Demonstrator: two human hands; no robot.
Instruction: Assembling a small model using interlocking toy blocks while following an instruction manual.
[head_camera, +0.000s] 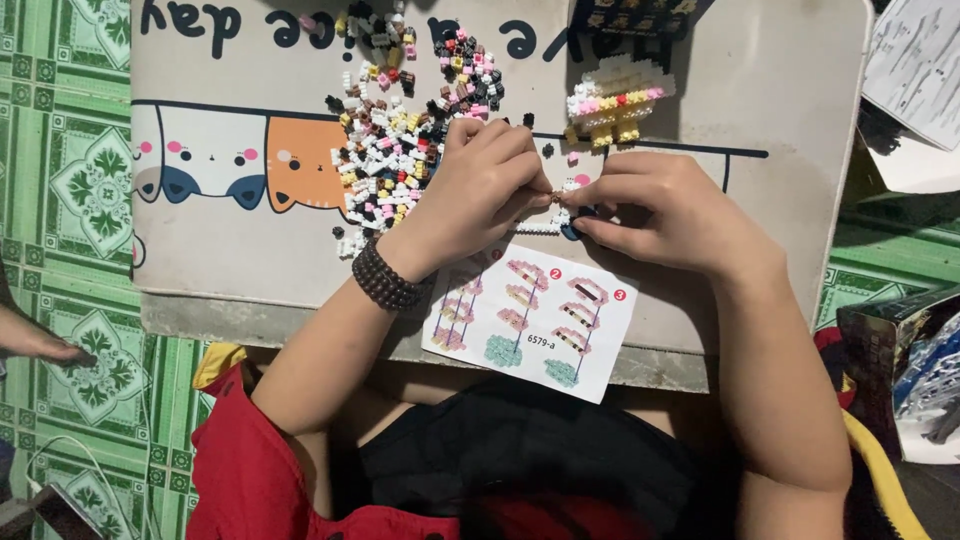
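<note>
Left grip (480, 185) and right grip (655, 205) pinch small brick piece (556, 199) between them.

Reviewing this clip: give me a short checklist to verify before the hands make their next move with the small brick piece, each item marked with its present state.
1. Both hands meet on the small white assembly: ok; left hand, right hand.
2. Piece pinched between fingertips seated: cannot tell, fingers hide it.
3. Loose brick pile within reach of left hand: ok.
4. Instruction sheet visible: partly, left wrist covers its corner.
5. Finished yellow-and-pink build clear of the hands: ok.
6. Mat flat under work: ok.
</note>
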